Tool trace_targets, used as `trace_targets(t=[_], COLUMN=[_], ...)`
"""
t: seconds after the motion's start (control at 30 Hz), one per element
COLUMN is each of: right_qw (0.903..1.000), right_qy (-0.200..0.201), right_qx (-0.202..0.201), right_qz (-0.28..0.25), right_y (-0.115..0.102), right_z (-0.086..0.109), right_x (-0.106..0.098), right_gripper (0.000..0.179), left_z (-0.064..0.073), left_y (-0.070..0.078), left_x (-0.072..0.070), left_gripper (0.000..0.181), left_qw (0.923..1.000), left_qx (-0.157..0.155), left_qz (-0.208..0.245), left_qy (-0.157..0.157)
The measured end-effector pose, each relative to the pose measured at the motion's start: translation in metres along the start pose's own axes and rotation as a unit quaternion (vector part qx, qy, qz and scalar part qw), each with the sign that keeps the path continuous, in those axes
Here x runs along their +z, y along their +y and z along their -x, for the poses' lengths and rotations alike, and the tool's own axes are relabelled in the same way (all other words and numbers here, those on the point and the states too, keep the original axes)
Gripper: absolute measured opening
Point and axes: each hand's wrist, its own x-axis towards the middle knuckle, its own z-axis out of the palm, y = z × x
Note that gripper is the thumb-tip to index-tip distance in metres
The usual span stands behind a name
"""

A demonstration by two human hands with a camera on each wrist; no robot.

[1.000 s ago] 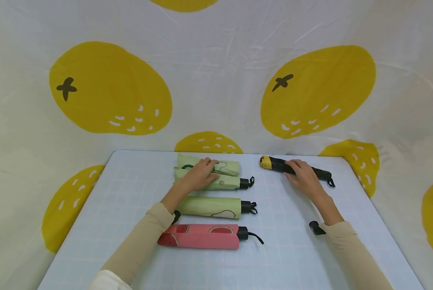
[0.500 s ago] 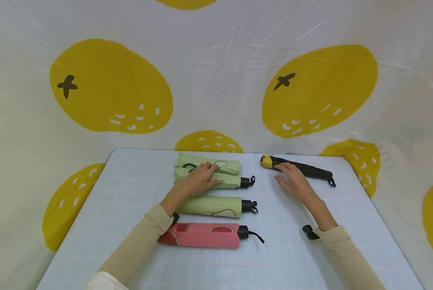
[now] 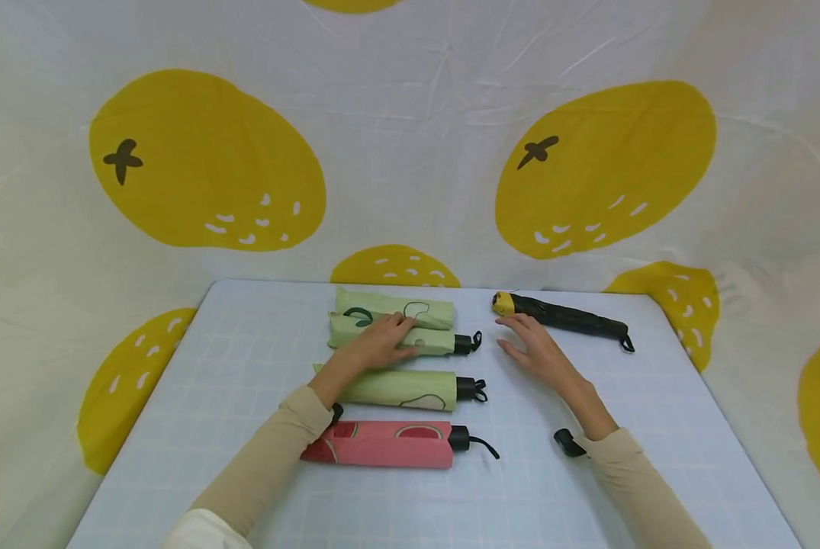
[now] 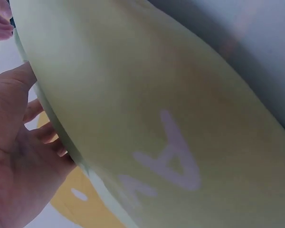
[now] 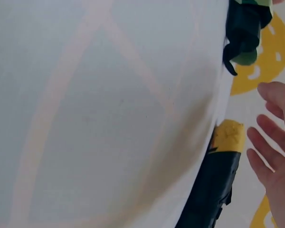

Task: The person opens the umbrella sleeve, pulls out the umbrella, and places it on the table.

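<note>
Across the pale table (image 3: 506, 507), the pink umbrella (image 3: 396, 454), the nearer green umbrella (image 3: 389, 387) and the middle green umbrella (image 3: 437, 342) lie folded, roughly parallel, their black handles all towards three o'clock; that much I judge done. Beyond them is the farthest green bundle (image 3: 389, 303), no handle showing. The slim dark umbrella (image 3: 564, 317) lies slanted and well apart at one o'clock, so it seems the one left out of the row. It spans eleven to two o'clock of my right hand (image 3: 536, 352), near but apart from my loose, spread fingers, which hold nothing. My left hand (image 3: 371, 345) lies across the middle green umbrella; whether I grip it or only rest there, I cannot tell. From that hand, the bundle is just beside it at one o'clock, the umbrella's little wrist loop (image 3: 477, 341) at three.
</note>
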Motion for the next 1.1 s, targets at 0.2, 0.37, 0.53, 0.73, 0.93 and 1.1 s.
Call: trace_targets(t=[0.2,0.37,0.53,0.73,0.93,1.1], right_qw=[0.9994,0.9977,0.9948,0.9924,0.9905,0.9869], right_qy=[-0.012,-0.029,-0.047,-0.062,-0.073,-0.096], right_qx=[0.01,0.012,0.024,0.022,0.013,0.015], right_qz=[-0.03,-0.06,-0.087,-0.105,-0.115,-0.129], right_y=[-0.007,-0.012,-0.02,-0.031,-0.039,-0.043], right_z=[-0.005,-0.01,-0.016,-0.024,-0.029,-0.033], right_x=[0.007,0.013,0.017,0.02,0.021,0.022], right_gripper=[0.039,0.038,0.04,0.043,0.045,0.047], left_z=[-0.006,-0.012,-0.014,-0.012,-0.011,-0.01], left_y=[0.005,0.007,0.011,0.009,0.009,0.01], left_x=[0.003,0.012,0.015,0.017,0.015,0.011], left_gripper=[0.058,0.058,0.055,0.05,0.048,0.048], left_qw=[0.9998,0.9989,0.9986,0.998,0.9978,0.9978], left_qx=[-0.005,-0.022,-0.029,-0.017,0.001,0.008], left_qz=[-0.009,-0.028,-0.042,-0.06,-0.066,-0.064], left_qy=[-0.018,-0.029,-0.016,0.0,0.007,0.014])
